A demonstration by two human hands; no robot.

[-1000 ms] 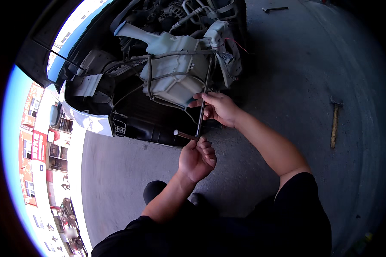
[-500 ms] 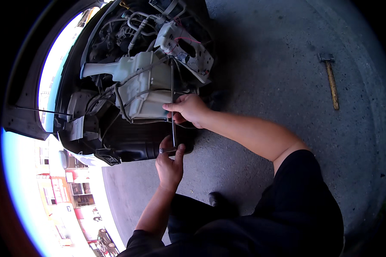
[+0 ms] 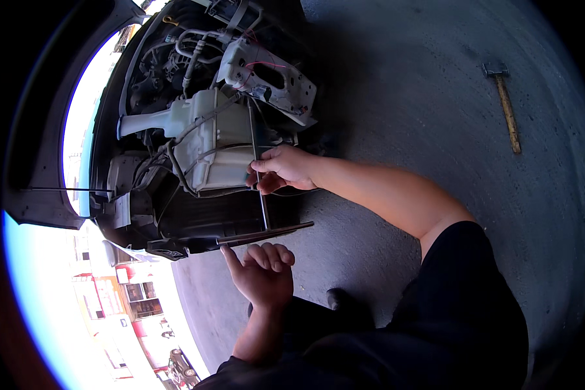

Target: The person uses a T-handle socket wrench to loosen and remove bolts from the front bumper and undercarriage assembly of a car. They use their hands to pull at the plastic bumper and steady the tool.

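Note:
A long metal T-handle wrench (image 3: 262, 203) runs from beneath the white perforated metal bracket (image 3: 266, 83) down past the whitish plastic reservoir (image 3: 209, 146). My right hand (image 3: 285, 169) is closed round its shaft, thumb on the near side, beside the reservoir's right edge. The wrench's crossbar lies nearly level, just above my left hand (image 3: 263, 270). That hand grips nothing: its index finger is stretched up to the crossbar's left end and the other fingers are loosely bent. The wrench's far tip is hidden by the bracket.
Around the reservoir is the open front of a car, with hoses, cables and a dark wheel-arch liner (image 3: 195, 214). The raised hood (image 3: 42, 188) stands at left. A hammer (image 3: 508, 114) with a wooden handle lies on the concrete floor (image 3: 396, 78) at right.
The crossbar has turned from pointing toward me to lying sideways. My left hand has let go of it and dropped slightly, its fingers opening. My right hand stays on the shaft.

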